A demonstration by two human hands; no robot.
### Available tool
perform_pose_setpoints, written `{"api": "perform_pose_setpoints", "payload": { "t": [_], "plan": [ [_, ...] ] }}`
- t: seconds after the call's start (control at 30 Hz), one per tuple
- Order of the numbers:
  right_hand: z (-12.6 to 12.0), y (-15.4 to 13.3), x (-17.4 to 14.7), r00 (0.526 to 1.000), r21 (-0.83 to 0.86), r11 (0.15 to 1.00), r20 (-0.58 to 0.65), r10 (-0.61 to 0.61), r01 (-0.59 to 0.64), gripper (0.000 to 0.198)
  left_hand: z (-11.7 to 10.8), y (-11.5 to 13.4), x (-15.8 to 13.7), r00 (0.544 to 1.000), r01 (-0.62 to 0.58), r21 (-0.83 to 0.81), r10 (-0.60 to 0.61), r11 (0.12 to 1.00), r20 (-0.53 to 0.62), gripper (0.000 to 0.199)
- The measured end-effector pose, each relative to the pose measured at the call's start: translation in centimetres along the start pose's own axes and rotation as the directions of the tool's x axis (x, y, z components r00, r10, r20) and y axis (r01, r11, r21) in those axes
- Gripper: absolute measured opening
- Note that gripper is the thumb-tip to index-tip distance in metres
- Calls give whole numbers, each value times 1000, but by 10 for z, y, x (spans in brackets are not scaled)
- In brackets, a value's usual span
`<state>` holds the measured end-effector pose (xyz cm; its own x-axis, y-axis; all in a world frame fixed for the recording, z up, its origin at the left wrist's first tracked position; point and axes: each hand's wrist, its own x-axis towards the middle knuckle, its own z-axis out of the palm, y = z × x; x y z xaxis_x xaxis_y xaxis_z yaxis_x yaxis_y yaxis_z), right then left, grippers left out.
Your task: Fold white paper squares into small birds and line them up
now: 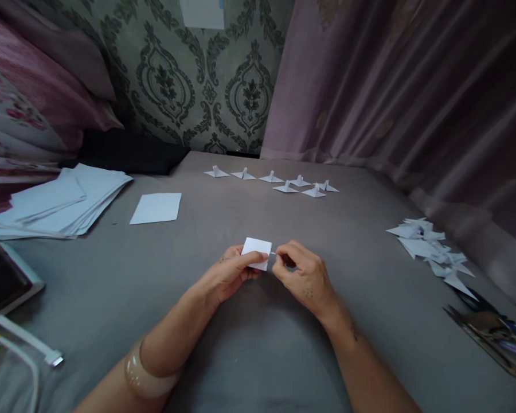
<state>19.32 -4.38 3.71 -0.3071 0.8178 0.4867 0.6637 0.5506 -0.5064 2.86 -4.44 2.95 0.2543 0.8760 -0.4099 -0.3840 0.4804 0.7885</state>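
Between the thumb and fingers of my left hand is a small white folded paper square, its face tilted up. My right hand is just to its right, thumb and forefinger pinched together. A thin white sliver spans the short gap from the paper's right edge to those fingertips. I cannot tell whether it belongs to the folded paper or is a separate strip. Both hands are raised over the middle of the grey surface, and the fingers under the paper are partly hidden.
Folded paper birds stand in rows at the back; more lie piled at right, above scissors. A paper square and a paper stack are at left, near a tablet and white cable.
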Motion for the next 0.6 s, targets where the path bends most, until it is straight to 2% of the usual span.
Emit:
{"api": "perform_pose_setpoints", "payload": {
  "t": [0.2,0.33,0.4,0.47,0.53,0.6],
  "plan": [
    [-4,4,2,985,4,989,-91,148,-149,9,2,5,-2,1000,16,-41,-18,999,-26,22],
    [-4,5,4,949,159,942,-67,309,-295,13,2,6,-1,999,10,-100,-13,995,-34,31],
    [-4,4,6,924,339,869,6,381,-361,4,2,5,0,999,-2,-120,-4,993,-53,33],
    [-5,2,7,890,498,745,150,431,-445,17,1,5,0,998,-10,-118,2,993,-61,34],
    [-6,0,7,835,546,633,323,445,-549,22,1,5,1,999,-17,-107,12,994,-50,33],
    [-7,-4,6,796,530,595,422,433,-604,22,1,4,1,999,-27,-99,23,995,-44,32]
  ]
}}
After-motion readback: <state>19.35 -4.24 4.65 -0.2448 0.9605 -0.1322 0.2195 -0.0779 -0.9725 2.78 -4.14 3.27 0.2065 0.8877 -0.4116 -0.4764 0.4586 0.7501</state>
